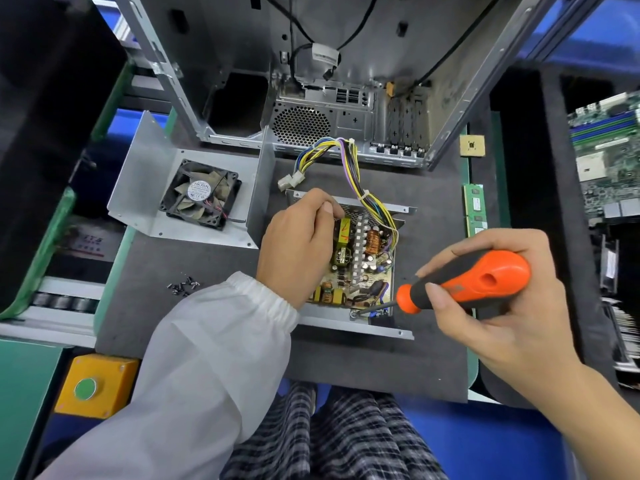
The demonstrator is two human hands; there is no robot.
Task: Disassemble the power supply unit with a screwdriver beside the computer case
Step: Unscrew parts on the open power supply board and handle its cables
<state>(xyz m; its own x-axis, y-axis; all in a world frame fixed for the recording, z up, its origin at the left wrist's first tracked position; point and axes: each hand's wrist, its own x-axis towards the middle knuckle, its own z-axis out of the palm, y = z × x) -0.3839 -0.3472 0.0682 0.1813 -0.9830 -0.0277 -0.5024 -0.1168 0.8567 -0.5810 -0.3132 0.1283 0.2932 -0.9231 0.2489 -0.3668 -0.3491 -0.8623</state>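
Note:
The opened power supply unit (360,323) lies on a dark mat, its circuit board (363,265) exposed, with a bundle of coloured wires (349,168) running toward the computer case (346,81) behind it. My left hand (298,244) rests curled on the board's left side, gripping parts there. My right hand (491,306) grips an orange and black screwdriver (464,282). Its tip sits on a screw (354,314) at the board's near right corner.
The unit's removed metal cover (145,168) with a black fan (201,195) lies to the left. Several loose screws (183,285) sit on the mat (207,323). A RAM stick (475,209) and a motherboard (609,161) lie to the right. A yellow button box (100,386) is near left.

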